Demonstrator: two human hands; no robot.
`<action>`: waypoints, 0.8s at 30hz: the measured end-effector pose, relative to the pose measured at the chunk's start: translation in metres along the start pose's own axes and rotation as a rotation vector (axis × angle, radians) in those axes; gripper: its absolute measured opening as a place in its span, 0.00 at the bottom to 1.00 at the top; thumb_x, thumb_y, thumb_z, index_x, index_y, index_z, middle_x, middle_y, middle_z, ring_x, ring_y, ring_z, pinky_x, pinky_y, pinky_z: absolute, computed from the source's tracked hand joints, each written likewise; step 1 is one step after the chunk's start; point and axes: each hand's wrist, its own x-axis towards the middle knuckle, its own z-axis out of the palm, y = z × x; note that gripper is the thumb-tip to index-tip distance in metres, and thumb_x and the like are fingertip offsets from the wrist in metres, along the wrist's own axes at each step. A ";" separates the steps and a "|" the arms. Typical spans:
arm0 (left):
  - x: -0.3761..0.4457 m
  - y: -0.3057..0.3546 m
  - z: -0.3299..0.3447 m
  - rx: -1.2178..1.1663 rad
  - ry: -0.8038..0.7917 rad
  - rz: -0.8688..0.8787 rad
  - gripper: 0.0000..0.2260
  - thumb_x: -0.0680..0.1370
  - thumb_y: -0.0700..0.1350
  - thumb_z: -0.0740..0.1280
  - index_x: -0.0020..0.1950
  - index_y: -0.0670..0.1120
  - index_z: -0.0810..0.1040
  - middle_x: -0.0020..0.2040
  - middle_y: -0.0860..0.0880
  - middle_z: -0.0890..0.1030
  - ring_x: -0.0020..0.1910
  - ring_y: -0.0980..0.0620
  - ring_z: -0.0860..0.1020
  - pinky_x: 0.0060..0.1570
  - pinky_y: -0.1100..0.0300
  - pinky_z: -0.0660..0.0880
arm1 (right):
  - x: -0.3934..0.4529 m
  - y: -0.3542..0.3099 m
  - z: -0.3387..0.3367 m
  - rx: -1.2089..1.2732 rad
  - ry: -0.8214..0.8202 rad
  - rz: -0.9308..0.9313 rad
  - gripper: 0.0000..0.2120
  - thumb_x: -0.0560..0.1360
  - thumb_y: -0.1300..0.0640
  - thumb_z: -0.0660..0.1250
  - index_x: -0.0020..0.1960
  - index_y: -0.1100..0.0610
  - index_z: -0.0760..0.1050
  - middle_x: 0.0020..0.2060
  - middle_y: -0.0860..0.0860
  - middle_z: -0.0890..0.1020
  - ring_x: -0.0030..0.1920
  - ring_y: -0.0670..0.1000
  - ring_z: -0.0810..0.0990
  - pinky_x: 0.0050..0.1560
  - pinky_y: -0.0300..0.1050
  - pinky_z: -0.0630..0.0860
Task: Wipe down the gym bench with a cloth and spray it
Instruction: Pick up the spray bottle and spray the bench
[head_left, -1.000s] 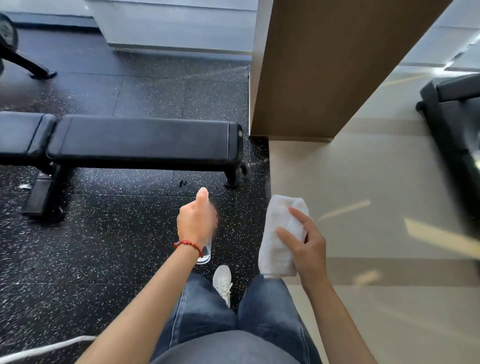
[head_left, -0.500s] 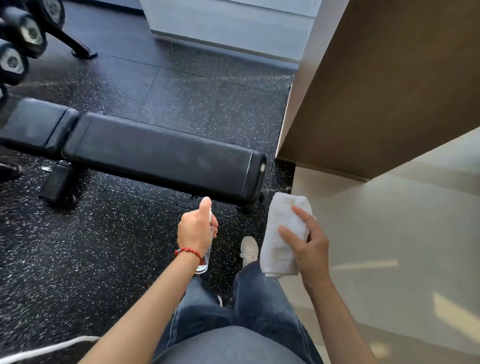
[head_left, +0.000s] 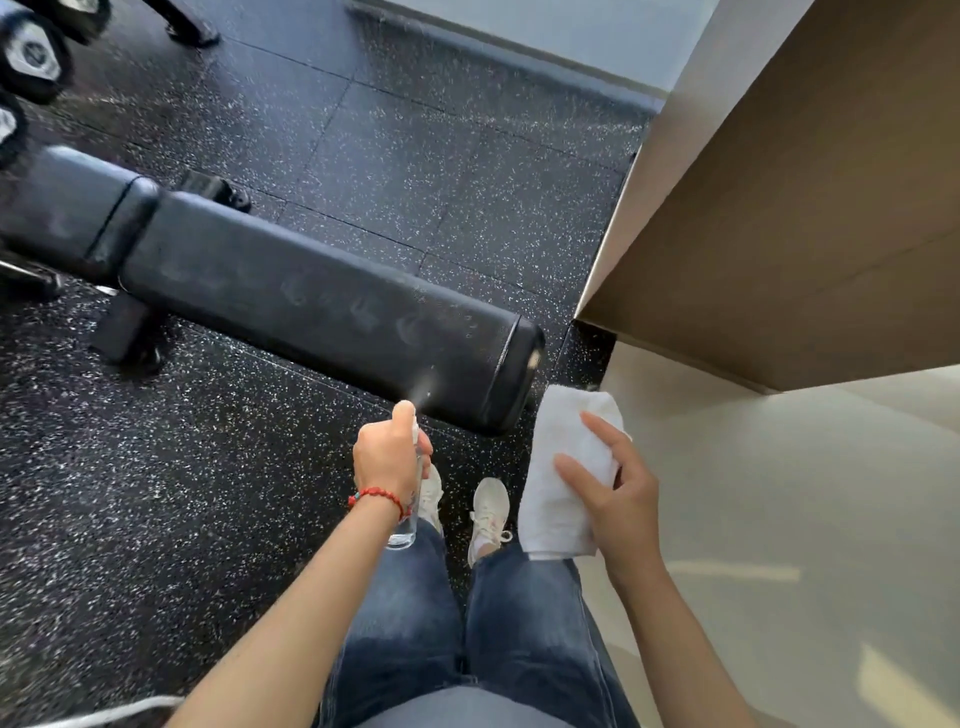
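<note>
A black padded gym bench (head_left: 291, 301) runs from the left edge to just in front of my feet, with faint smudges on its top. My left hand (head_left: 387, 457), with a red bead bracelet at the wrist, grips a small clear spray bottle (head_left: 407, 530) and points it at the bench's near end. A fine mist (head_left: 428, 382) hangs between the nozzle and the pad. My right hand (head_left: 618, 499) holds a folded white cloth (head_left: 563, 467) upright, just right of the bench end and apart from it.
A tall brown pillar (head_left: 789, 223) stands close on the right, at the edge where the black speckled rubber floor (head_left: 156, 493) meets pale tile (head_left: 779, 519). Dumbbell ends (head_left: 31, 57) show at the top left. A white cable (head_left: 124, 709) lies at the bottom left.
I have stepped closer, so the bench end now lies right in front of my hands. Spray mist now shows at the nozzle. Both hands keep their grips.
</note>
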 end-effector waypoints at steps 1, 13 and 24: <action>0.004 0.002 0.002 -0.004 0.004 -0.019 0.22 0.65 0.56 0.56 0.18 0.44 0.73 0.17 0.47 0.72 0.19 0.47 0.72 0.29 0.57 0.69 | 0.004 -0.001 0.000 -0.003 -0.001 0.005 0.21 0.67 0.67 0.73 0.55 0.49 0.76 0.52 0.41 0.78 0.50 0.40 0.78 0.56 0.47 0.76; 0.033 0.015 -0.008 -0.009 0.083 -0.081 0.26 0.69 0.60 0.57 0.20 0.43 0.74 0.19 0.47 0.74 0.19 0.49 0.73 0.30 0.56 0.74 | 0.050 -0.021 0.016 -0.051 -0.049 0.011 0.21 0.67 0.64 0.73 0.54 0.44 0.76 0.57 0.51 0.78 0.54 0.50 0.77 0.54 0.46 0.77; 0.091 0.021 -0.074 -0.144 0.138 -0.096 0.26 0.66 0.61 0.56 0.17 0.44 0.72 0.18 0.47 0.73 0.18 0.49 0.72 0.27 0.60 0.68 | 0.072 -0.047 0.110 -0.114 -0.137 -0.015 0.21 0.68 0.65 0.72 0.56 0.47 0.75 0.52 0.40 0.76 0.48 0.38 0.77 0.52 0.42 0.77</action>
